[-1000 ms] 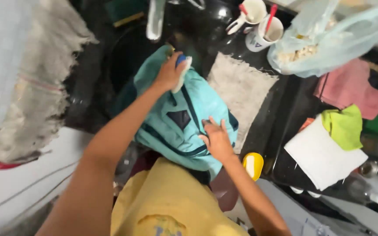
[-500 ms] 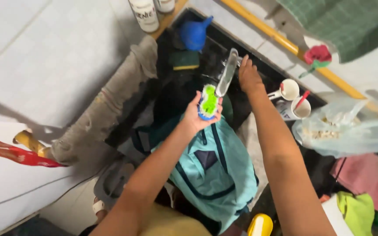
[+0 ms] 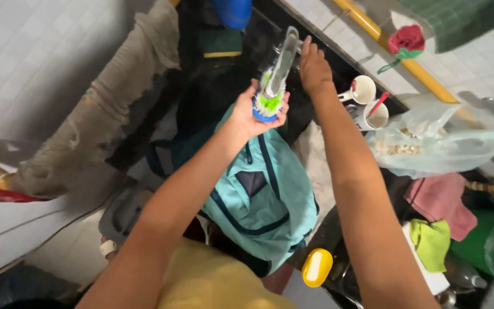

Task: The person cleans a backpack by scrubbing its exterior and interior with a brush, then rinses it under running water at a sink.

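Left hand (image 3: 253, 111): closed round scrub brush (image 3: 269, 102), bristles up under tap (image 3: 283, 57).
Right hand (image 3: 314, 68): laid on tap; grip can't be told.
Brush: judged light, stiff, wet-slippery; best gripped by body.
Backpack (image 3: 264, 200): below left hand, soft.

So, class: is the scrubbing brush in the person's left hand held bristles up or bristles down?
Bristles up. The left hand grips the blue base of the brush from below, so its green bristles face the tap spout directly above.
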